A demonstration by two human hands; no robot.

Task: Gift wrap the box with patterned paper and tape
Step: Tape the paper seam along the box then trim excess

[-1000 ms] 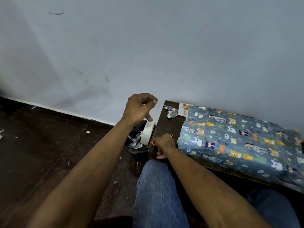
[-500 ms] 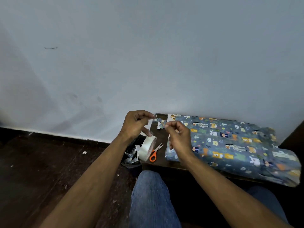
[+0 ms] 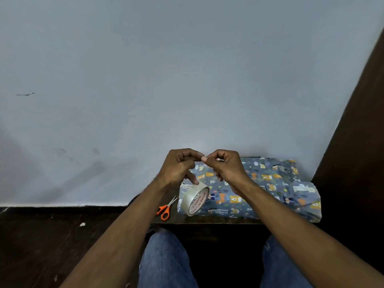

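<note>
The box [image 3: 270,190], covered in blue paper printed with cartoon animals, lies on a dark wooden table [image 3: 207,221] against the wall. My left hand [image 3: 178,167] and my right hand [image 3: 224,165] are raised over its left end, fingertips meeting, pinching what looks like a small piece of clear tape between them. The roll of clear tape [image 3: 194,199] hangs from my left hand's lower fingers, just above the box's left edge. Orange-handled scissors [image 3: 166,208] lie on the table, left of the box.
A pale wall stands right behind the table. A dark wooden panel [image 3: 357,142] rises at the right. Dark floor [image 3: 52,235] with a few white scraps spreads to the left. My knees in blue jeans [image 3: 166,260] are under the table's front edge.
My right hand left the scissors on the table and rose to meet my left hand. Both hands, with the tape roll, shifted right over the box's left end.
</note>
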